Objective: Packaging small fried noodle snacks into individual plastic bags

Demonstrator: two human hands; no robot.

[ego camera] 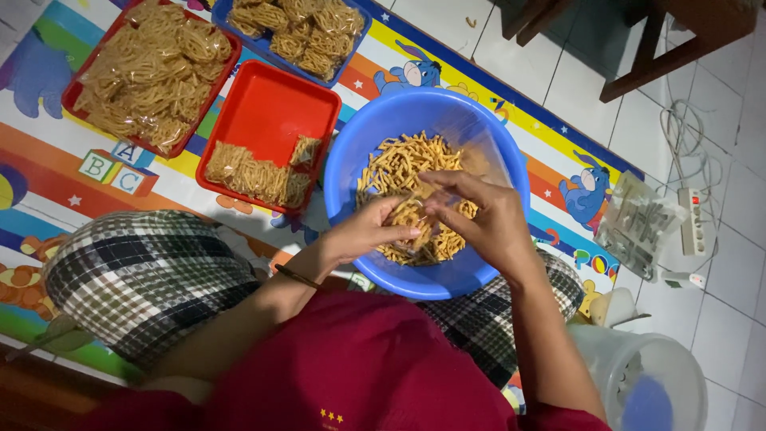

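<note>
A blue plastic bowl [351, 160] holds loose yellow stick snacks [399, 164]. Both my hands are over the bowl. My left hand [371, 230] pinches a small clear plastic bag [416, 209] partly filled with the snacks. My right hand [483, 215] grips the same bag from the other side, fingers curled at its top. A clear plastic liner [479, 144] lies along the bowl's far right wall.
A red tray [271, 108] holds a few packed snack bags [255, 175]. Another red tray [152, 72] and a blue tray [299, 32] are full of packed bags. A stack of clear bags [638, 227], a power strip [696, 223] and a clear tub [650, 379] sit right.
</note>
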